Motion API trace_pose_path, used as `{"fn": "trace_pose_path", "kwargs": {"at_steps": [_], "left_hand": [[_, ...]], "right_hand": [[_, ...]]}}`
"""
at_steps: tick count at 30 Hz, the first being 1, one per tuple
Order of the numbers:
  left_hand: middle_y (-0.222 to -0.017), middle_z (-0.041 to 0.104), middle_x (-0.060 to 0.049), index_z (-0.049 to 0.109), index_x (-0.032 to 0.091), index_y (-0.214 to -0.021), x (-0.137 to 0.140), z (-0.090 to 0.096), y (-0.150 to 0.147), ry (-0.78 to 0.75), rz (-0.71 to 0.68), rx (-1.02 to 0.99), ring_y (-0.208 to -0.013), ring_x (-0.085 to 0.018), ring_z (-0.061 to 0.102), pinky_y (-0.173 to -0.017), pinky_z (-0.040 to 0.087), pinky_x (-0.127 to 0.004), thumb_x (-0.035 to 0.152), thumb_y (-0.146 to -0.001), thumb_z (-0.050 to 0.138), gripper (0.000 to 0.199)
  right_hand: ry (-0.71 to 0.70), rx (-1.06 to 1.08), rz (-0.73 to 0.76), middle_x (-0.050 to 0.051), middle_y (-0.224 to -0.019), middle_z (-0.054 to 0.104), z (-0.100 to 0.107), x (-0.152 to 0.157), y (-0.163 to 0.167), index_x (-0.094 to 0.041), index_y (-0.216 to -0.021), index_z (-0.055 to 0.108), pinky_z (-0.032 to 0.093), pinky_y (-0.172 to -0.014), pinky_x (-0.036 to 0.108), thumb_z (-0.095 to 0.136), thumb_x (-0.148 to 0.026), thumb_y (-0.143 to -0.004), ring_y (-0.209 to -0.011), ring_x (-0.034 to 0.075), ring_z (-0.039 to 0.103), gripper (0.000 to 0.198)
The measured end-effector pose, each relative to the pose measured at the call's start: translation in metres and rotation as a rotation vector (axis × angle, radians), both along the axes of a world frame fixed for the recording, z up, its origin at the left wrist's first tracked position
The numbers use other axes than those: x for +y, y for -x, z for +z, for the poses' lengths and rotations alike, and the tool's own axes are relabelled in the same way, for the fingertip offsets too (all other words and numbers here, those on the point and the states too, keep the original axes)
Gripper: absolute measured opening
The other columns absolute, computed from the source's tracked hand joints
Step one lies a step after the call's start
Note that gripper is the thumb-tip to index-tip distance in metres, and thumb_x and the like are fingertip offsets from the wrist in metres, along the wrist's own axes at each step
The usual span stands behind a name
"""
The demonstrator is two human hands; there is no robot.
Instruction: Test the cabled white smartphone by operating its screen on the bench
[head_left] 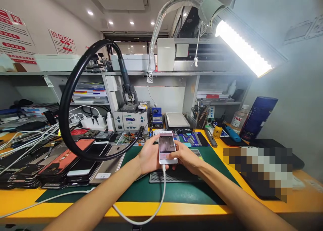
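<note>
Along the front of the surface (pixel 191 209), a white charging cable (pixel 165 185) is looped, its plug seated in the bottom of a white smartphone (pixel 167 147) held above the green mat (pixel 184 196). The smartphone is judged light, stiff, slick and breakable at the glass, best gripped by its long edges. It is cradled in the partly closed left hand (pixel 148 154), palm up, and steadied by the curled right hand (pixel 186 156), whose thumb is laid over the lower screen. Beyond, a rework station (pixel 131 119) is seen.
</note>
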State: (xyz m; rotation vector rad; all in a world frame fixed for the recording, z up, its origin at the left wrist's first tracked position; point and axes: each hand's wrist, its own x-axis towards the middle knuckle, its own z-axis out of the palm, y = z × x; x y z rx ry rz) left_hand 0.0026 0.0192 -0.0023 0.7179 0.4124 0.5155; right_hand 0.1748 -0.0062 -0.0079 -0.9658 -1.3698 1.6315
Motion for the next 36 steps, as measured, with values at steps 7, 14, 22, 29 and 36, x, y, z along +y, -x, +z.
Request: {"fn": "trace_pose_path", "kwargs": {"at_steps": [7,14,22,29,36], "left_hand": [[-0.101,0.070,-0.019,0.061,0.009,-0.129,-0.0013,0.0012,-0.0006,-0.001,0.025,0.015,-0.069,-0.027,0.068,-0.050,0.054,-0.036,0.063,-0.097,0.033,0.069],[-0.096,0.071,-0.020,0.061,0.010,-0.129,-0.0004,0.0009,-0.0006,-0.026,-0.008,0.016,-0.073,-0.032,0.070,-0.050,0.052,-0.034,0.066,-0.095,0.034,0.070],[-0.093,0.071,-0.021,0.060,0.006,-0.129,0.0007,-0.0004,-0.0006,0.010,0.012,0.010,-0.071,-0.030,0.068,-0.050,0.052,-0.035,0.066,-0.096,0.031,0.074],[-0.094,0.071,-0.021,0.060,0.007,-0.129,0.0015,-0.0021,-0.0006,0.012,0.009,-0.001,-0.071,-0.030,0.069,-0.050,0.053,-0.036,0.065,-0.096,0.031,0.073],[-0.098,0.071,-0.022,0.059,0.007,-0.130,0.0015,-0.0022,-0.0001,0.004,0.004,-0.008,-0.073,-0.031,0.070,-0.051,0.052,-0.036,0.066,-0.096,0.030,0.073]], "right_hand": [[-0.018,-0.084,-0.075,0.000,-0.083,0.068,-0.0021,-0.0005,0.0024,-0.021,-0.105,0.044,0.047,-0.041,0.025,0.071,-0.018,-0.063,-0.053,0.015,0.064,0.051],[-0.013,-0.058,-0.048,0.000,-0.086,0.069,0.0004,-0.0004,0.0012,-0.020,-0.109,0.044,0.048,-0.043,0.025,0.070,-0.018,-0.063,-0.055,0.015,0.065,0.053],[-0.017,-0.040,-0.024,0.001,-0.089,0.070,0.0028,-0.0010,-0.0001,-0.020,-0.109,0.046,0.048,-0.044,0.026,0.068,-0.016,-0.063,-0.055,0.015,0.064,0.051],[-0.005,0.004,0.004,0.002,-0.092,0.070,0.0037,-0.0018,-0.0005,-0.020,-0.116,0.046,0.048,-0.044,0.027,0.068,-0.017,-0.063,-0.054,0.016,0.065,0.057],[0.049,0.021,-0.033,0.004,-0.094,0.071,0.0041,0.0001,-0.0013,-0.020,-0.119,0.047,0.050,-0.044,0.028,0.063,-0.017,-0.060,-0.057,0.017,0.065,0.061]]}}
